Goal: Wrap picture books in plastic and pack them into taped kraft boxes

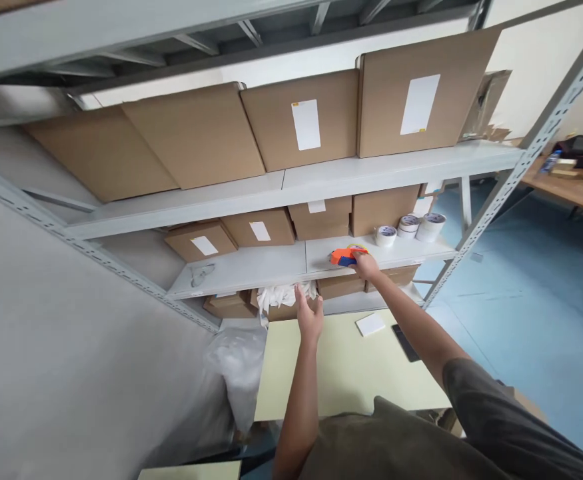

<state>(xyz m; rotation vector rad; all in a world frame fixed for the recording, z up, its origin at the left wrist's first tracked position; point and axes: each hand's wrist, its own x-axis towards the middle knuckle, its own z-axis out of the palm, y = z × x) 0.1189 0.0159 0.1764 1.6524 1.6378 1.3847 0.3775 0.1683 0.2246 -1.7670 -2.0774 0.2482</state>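
My right hand (366, 265) is closed around an orange-and-blue tape dispenser (342, 257) at the front of the middle shelf (256, 261). A yellow ring shows just behind its top edge. Whether the dispenser touches the shelf, I cannot tell. Several rolls of white tape (386, 236) stand on that shelf to the right of this hand. My left hand (310, 320) is raised over the far edge of the pale yellow table (351, 373), fingers apart and holding nothing. Behind it, white cloth (284, 295) spills from a carton on the lowest shelf.
Large cardboard boxes (301, 123) line the upper shelf, smaller ones (258, 228) the middle. A white card (370, 325) and a black flat object (406, 343) lie on the table. A plastic bag (238, 373) hangs at its left. A slotted metal upright (516, 170) rises right.
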